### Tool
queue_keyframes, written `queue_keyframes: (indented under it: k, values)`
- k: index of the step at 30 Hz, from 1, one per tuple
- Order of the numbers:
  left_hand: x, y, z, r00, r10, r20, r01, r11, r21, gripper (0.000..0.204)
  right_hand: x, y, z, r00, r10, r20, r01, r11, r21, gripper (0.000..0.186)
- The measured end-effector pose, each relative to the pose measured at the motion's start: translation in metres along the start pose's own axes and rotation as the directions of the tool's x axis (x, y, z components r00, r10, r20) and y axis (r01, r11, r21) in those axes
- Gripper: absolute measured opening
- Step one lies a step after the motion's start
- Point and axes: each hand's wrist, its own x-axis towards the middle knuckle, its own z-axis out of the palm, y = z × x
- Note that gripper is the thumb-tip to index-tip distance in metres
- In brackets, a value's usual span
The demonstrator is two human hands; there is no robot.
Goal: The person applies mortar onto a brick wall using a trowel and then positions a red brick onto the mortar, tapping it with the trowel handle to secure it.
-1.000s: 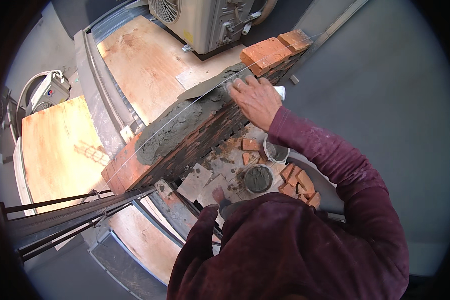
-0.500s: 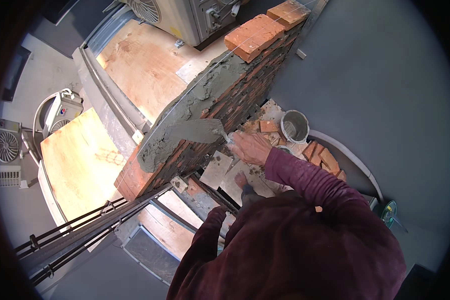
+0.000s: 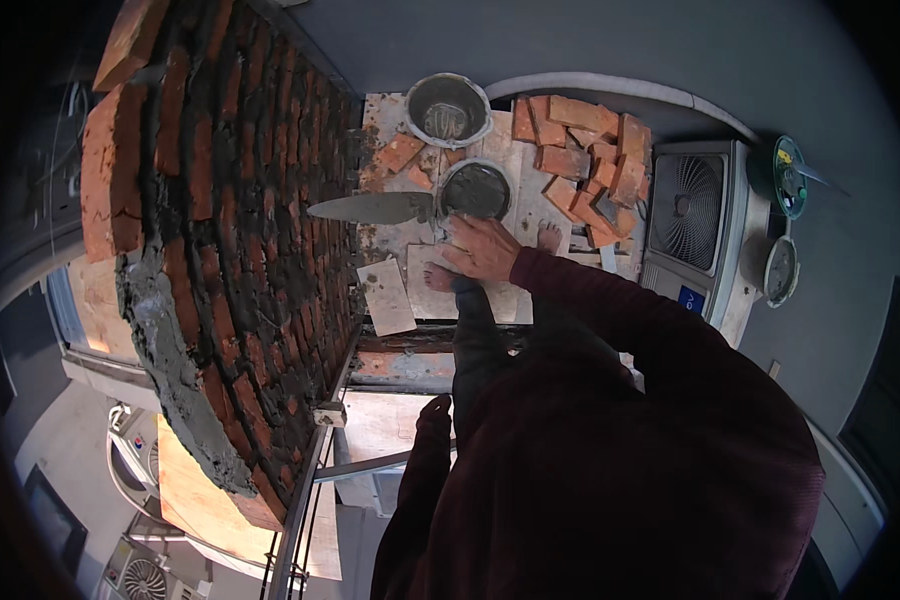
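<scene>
My right hand (image 3: 478,248) is closed round the handle of a pointed trowel (image 3: 373,208). Its grey blade points left, toward the brick wall (image 3: 232,200), with some floor visible below it. Just beyond the hand stands a bucket of wet mortar (image 3: 477,192). Along the wall's top lies a bed of grey mortar (image 3: 175,350), with a laid brick (image 3: 112,172) at its far end. My left hand (image 3: 435,408) hangs low beside my leg; it is dark, and its fingers cannot be made out.
A second bucket (image 3: 449,110) stands farther off. Loose bricks (image 3: 595,160) are heaped at the right, near an air-conditioner unit (image 3: 692,210). A pale board (image 3: 387,297) lies near my bare feet. Metal rails (image 3: 305,500) run below the wall's near end.
My view has swung right and down, from the wall's top toward the floor. The trowel has left the mortar bed and is now beside the mortar bucket, still in my right hand.
</scene>
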Motion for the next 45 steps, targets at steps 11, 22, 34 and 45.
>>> queue_keyframes:
  k: [11, 22, 34, 45]
  values:
    - [0.186, 0.25, -0.066, 0.73, 0.55, -0.405, -0.504, 0.834, 0.224, 0.021, -0.076, 0.228, 0.097, 0.701, 0.702, 0.123, -0.711, 0.678, 0.183, 0.051]
    - [0.404, 0.556, 0.342, 0.547, 0.812, 0.204, -0.833, 0.502, 0.232, 0.084, -0.271, 0.236, 0.19, 0.286, 0.853, 0.436, -0.85, 0.016, 0.527, 0.037]
    - [0.434, 0.607, 0.543, 0.874, 0.484, 0.044, -0.361, 0.584, 0.727, 0.137, -0.222, 0.286, 0.189, 0.253, 0.784, 0.567, -0.262, -0.508, 0.82, 0.03]
    - [0.302, 0.56, 0.183, 0.681, 0.236, 0.693, 0.187, 0.859, -0.477, 0.074, -0.237, 0.276, 0.116, 0.297, 0.726, 0.62, -0.42, -0.484, 0.767, 0.021]
